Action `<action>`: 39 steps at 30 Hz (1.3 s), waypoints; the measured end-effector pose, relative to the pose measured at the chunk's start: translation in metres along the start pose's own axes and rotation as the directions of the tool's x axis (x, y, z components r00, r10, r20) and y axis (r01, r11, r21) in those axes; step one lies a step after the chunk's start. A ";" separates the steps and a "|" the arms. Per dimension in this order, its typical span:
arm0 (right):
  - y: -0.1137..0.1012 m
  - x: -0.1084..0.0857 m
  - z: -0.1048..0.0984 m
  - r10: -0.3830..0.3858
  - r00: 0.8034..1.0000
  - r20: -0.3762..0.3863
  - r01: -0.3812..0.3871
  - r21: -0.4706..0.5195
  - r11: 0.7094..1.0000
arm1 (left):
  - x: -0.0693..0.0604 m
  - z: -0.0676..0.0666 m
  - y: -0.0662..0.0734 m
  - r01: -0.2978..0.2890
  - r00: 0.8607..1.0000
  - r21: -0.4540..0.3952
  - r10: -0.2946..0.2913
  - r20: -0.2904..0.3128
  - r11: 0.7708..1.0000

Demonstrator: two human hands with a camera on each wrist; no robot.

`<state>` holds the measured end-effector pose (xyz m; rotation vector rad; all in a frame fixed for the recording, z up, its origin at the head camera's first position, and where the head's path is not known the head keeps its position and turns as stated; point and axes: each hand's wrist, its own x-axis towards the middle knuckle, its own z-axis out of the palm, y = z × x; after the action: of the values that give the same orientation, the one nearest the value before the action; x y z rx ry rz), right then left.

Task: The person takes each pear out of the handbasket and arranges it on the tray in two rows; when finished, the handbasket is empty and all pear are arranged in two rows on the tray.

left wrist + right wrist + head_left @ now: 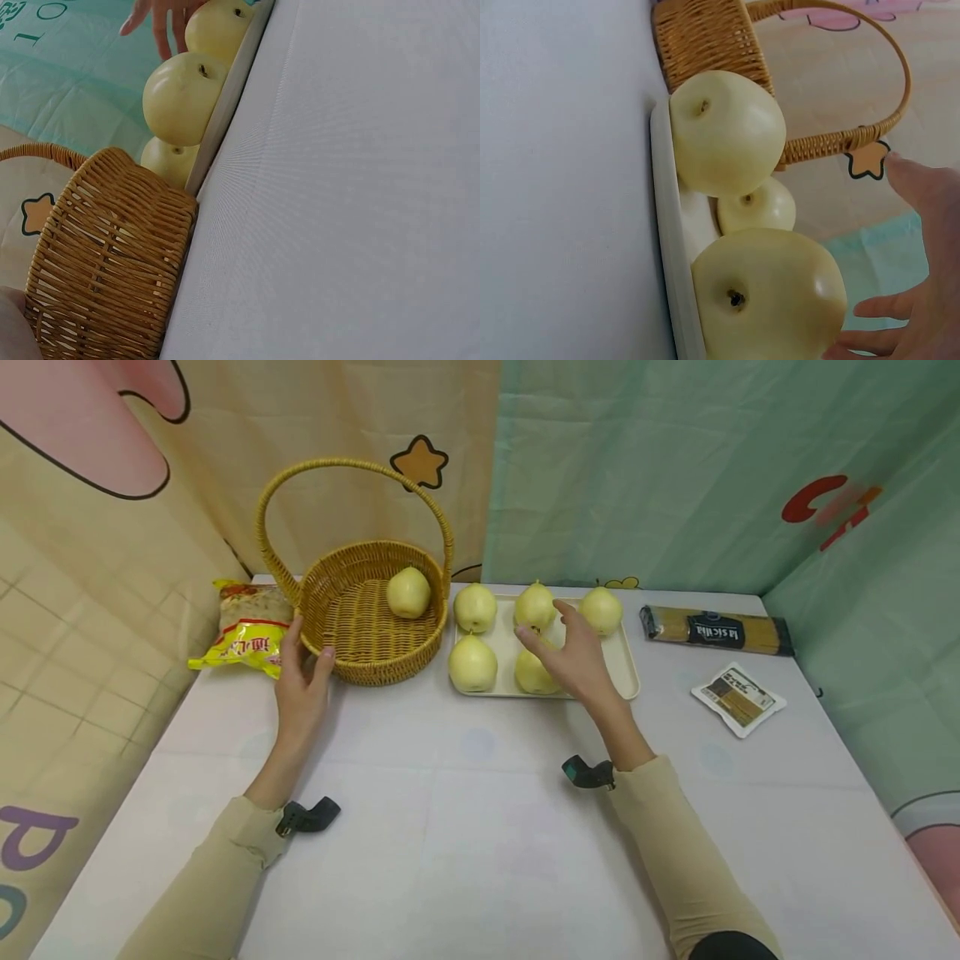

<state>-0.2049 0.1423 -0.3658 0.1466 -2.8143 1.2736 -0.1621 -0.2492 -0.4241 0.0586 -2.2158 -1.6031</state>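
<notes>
A round wicker basket [375,672] with a tall arched handle stands at the back left, one pale yellow-green pear [409,592] inside it. My left hand [300,689] rests against the basket's front-left side, thumb and fingers spread; in the left wrist view only part of that hand shows beside the woven wall. Several similar pears sit on a cream tray [621,664] right of the basket. Over the tray my right hand [579,662] hovers with fingers spread, partly covering the front middle pear [531,675]. Nothing is in its grasp; contact with that pear cannot be told.
Left of the basket lies a yellow-and-red food packet [251,631]. A long pack of pasta [716,631] and a small white sachet [738,699] lie right of the tray. Printed curtains [637,468] hang behind the white-covered table [450,852].
</notes>
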 end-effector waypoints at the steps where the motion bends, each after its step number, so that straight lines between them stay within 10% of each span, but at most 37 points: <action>1: -0.003 0.000 0.001 0.001 1.000 0.014 -0.001 0.000 1.000 | 0.000 0.000 0.000 -0.001 1.000 0.000 0.001 -0.001 1.000; 14: -0.050 0.002 0.024 -0.117 0.992 0.042 0.114 0.050 0.992 | -0.011 0.001 0.035 0.044 0.999 -0.027 -0.043 0.020 0.999; 27: -0.108 0.013 0.064 -0.256 0.956 0.141 0.252 0.048 0.967 | -0.010 0.000 0.041 0.044 0.999 -0.014 -0.044 0.017 0.999; 39: -0.133 0.030 0.109 -0.226 0.970 0.085 0.212 0.145 0.966 | 0.000 0.001 0.001 0.036 0.999 -0.005 -0.036 0.022 0.999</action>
<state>-0.2216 -0.0285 -0.3357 0.5269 -2.6954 1.4390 -0.1620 -0.2479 -0.4231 0.0808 -2.2388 -1.6361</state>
